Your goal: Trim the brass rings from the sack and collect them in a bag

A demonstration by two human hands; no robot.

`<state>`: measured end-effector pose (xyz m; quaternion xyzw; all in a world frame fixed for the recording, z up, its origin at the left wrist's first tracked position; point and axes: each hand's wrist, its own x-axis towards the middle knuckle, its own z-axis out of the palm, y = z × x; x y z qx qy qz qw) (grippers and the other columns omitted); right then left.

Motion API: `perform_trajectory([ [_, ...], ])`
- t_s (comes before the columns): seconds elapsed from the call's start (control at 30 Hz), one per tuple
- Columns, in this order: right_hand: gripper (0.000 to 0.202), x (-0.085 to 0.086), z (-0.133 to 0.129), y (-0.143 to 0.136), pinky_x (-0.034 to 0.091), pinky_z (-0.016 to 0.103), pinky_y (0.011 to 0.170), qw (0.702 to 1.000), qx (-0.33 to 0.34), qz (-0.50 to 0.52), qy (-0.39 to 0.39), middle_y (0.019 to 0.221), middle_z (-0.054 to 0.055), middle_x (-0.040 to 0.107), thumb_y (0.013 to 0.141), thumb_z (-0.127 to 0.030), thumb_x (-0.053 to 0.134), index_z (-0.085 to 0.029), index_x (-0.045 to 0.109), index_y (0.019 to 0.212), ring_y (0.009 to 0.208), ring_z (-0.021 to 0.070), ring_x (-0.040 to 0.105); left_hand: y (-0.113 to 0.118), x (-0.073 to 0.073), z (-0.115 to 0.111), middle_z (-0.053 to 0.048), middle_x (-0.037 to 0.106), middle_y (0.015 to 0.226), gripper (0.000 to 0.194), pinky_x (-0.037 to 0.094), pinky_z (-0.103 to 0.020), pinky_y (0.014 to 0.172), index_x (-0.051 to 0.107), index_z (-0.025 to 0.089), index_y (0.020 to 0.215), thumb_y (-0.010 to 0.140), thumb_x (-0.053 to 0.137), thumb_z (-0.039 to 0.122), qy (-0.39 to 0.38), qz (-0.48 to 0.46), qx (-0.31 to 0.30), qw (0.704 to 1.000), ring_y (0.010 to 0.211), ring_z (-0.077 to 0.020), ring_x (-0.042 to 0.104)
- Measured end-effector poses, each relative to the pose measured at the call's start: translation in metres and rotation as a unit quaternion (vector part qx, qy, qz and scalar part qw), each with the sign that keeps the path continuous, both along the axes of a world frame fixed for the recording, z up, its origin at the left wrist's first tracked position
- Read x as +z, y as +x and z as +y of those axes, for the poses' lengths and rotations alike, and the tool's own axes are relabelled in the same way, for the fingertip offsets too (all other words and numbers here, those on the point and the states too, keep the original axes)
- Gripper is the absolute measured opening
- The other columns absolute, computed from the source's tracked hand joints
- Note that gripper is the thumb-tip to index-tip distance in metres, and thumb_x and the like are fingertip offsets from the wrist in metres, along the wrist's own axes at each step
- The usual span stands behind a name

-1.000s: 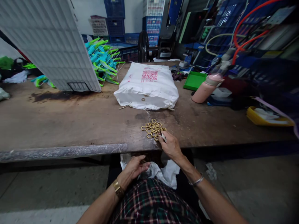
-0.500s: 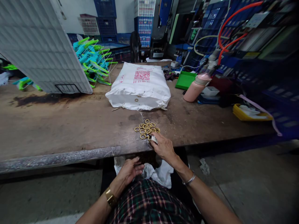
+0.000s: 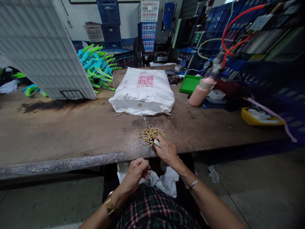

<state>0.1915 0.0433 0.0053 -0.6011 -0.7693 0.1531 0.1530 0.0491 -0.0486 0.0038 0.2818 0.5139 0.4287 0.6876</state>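
Note:
Several brass-coloured rings [image 3: 145, 137] lie in a loose pile near the front edge of the wooden table [image 3: 95, 133]. At the right side of the pile, my right hand [image 3: 165, 149] is closed round a small white and black tool [image 3: 156, 142], whose dark tip is among the rings. Over my lap, just off the table edge, my left hand [image 3: 138, 171] has its fingers curled together; whether anything is between them is too small to tell. White cloth [image 3: 166, 181] lies on my lap beneath the hands. Behind the rings sits a white sack [image 3: 152, 92] with red print.
A grey ribbed panel [image 3: 47, 47] stands at the left beside green and blue plastic parts [image 3: 101, 68]. To the right are a green tray [image 3: 189, 83], a pink bottle [image 3: 199, 93] and a yellow tray [image 3: 250, 118]. Red hoses [image 3: 225, 35] hang above.
My left hand has risen slightly and its fingers have gone from spread to curled. My right hand stays by the rings with the tool. The view has shifted a little.

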Motion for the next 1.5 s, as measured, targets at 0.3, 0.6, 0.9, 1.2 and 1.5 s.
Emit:
perform_trajectory([
  [0.3, 0.012, -0.008, 0.006, -0.009, 0.031, 0.023, 0.056, 0.979, 0.021, 0.200, -0.021, 0.066, -0.001, 0.053, 0.080, -0.031, 0.043, -0.020, 0.050, 0.079, 0.059, 0.0134, 0.048, -0.001, 0.016, 0.039, 0.007, 0.049, 0.056, 0.035, 0.035, -0.018, 0.041, 0.049, 0.017, 0.100, 0.073, 0.057, 0.038, 0.111, 0.157, 0.080, 0.978, 0.044, -0.0078, 0.045],
  [0.6, 0.015, -0.005, 0.001, -0.035, 0.035, 0.022, 0.057, 0.921, 0.075, 0.372, -0.088, 0.062, -0.004, 0.047, 0.077, -0.033, 0.045, -0.020, 0.047, 0.072, 0.060, 0.0111, 0.044, -0.005, 0.008, 0.047, 0.004, 0.049, 0.058, 0.018, 0.035, -0.019, 0.051, 0.052, 0.016, 0.070, 0.076, 0.054, 0.033, 0.163, 0.162, 0.127, 0.965, 0.052, -0.0075, 0.042],
  [0.9, 0.025, 0.003, 0.001, -0.049, 0.026, 0.022, 0.051, 0.939, 0.056, 0.321, -0.109, 0.055, -0.006, 0.037, 0.075, -0.039, 0.044, -0.020, 0.039, 0.059, 0.054, 0.0096, 0.034, -0.017, 0.002, 0.043, 0.002, 0.052, 0.062, 0.014, 0.036, -0.020, 0.058, 0.057, 0.016, 0.069, 0.077, 0.052, 0.027, 0.220, 0.253, 0.110, 0.936, 0.058, -0.0087, 0.045],
  [1.2, 0.022, 0.005, 0.001, -0.056, 0.027, 0.021, 0.053, 0.931, 0.060, 0.341, -0.113, 0.057, -0.006, 0.038, 0.076, -0.036, 0.042, -0.020, 0.040, 0.060, 0.056, 0.0094, 0.037, -0.023, 0.006, 0.037, 0.006, 0.048, 0.054, 0.033, 0.030, -0.017, 0.040, 0.051, 0.016, 0.078, 0.072, 0.058, 0.049, 0.111, 0.099, 0.119, 0.982, 0.039, -0.0040, 0.038],
  [1.5, 0.017, 0.003, 0.002, -0.060, 0.030, 0.022, 0.055, 0.928, 0.066, 0.342, -0.135, 0.057, -0.006, 0.041, 0.074, -0.031, 0.041, -0.020, 0.043, 0.061, 0.057, 0.0101, 0.040, -0.027, 0.005, 0.036, 0.004, 0.052, 0.059, 0.035, 0.032, -0.016, 0.041, 0.049, 0.016, 0.075, 0.070, 0.060, 0.049, 0.114, 0.080, 0.127, 0.982, 0.041, -0.0036, 0.040],
])
